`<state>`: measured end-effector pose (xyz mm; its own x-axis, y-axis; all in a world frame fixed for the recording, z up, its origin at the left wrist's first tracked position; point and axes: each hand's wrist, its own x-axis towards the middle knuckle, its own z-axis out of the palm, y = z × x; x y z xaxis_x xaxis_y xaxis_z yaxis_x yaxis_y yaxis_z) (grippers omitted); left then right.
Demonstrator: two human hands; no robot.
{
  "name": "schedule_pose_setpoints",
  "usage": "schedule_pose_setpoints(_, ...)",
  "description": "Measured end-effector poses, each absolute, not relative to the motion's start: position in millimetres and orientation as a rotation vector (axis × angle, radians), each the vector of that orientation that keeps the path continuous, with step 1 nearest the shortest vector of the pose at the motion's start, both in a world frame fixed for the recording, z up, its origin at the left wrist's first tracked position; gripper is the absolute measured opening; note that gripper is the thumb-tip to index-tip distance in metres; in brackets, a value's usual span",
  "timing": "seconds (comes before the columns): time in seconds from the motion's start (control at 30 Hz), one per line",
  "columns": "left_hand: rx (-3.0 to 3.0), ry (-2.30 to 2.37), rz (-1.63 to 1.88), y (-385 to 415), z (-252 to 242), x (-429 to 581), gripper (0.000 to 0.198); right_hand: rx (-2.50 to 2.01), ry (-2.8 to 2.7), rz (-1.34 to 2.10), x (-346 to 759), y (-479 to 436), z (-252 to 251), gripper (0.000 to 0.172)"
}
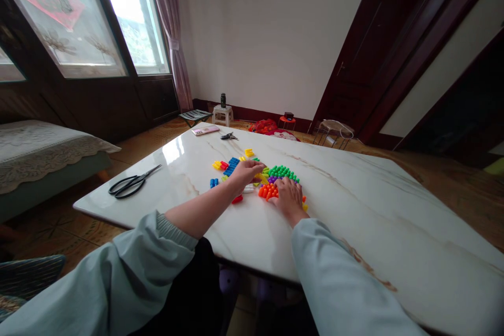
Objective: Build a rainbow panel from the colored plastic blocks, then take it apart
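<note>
head view: the blocks (283, 170) lie on the desk (354, 210), between its near and far edges, small, glossy plastic pieces in bright colours. green blocks (279, 172) form a tight, bumpy patch with rounded tops; purple blocks (271, 180) and orange blocks (268, 192) follow toward the near edge. blue blocks (232, 166) sit side by side nearer the left corner, red blocks (224, 165) touching them. the left hand (252, 169) bends its fingers down at yellow blocks (261, 178); i cannot tell whether it pinches one. the right hand (289, 193) lies with fingers a little spread over the orange and purple blocks. scissors (132, 185) lie by the left corner.
</note>
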<state>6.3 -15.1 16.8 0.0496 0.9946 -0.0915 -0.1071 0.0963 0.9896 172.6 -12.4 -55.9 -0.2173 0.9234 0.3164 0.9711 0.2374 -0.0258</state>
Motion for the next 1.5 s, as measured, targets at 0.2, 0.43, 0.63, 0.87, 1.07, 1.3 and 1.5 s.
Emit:
schedule_pose_setpoints(0.2, 1.092, 1.136, 1.156, -12, 12, 6, 0.026, -1.770, -2.239, -0.279, 172, -10, -59, 0.032)
schedule_pose_setpoints(0.43, 1.069, 1.146, 1.128, -13, 14, 8, 0.020, -1.807, -2.174, -0.200, 174, -8, -48, 0.033)
schedule_pose_setpoints(0.63, 1.127, 1.088, 1.136, -15, 12, 19, 0.018, -1.395, -1.846, 0.322, 186, -18, -13, 0.028)
schedule_pose_setpoints(0.87, 1.316, 1.062, 1.075, -20, 14, 41, 0.019, -1.145, -1.877, 0.350, 183, -32, -4, 0.031)
schedule_pose_setpoints(1.07, 1.344, 1.119, 1.018, -22, 13, 46, 0.015, -1.243, -1.866, 0.451, 190, -30, -11, 0.021)
schedule_pose_setpoints(1.3, 1.470, 1.182, 0.770, -13, -9, 44, 0.032, -1.333, -1.819, 0.726, 201, -28, -30, 0.010)
schedule_pose_setpoints(1.5, 2.099, 1.408, 0.612, -3, -23, 38, 0.024, -1.349, -1.819, 0.761, 201, -25, -34, 0.013)
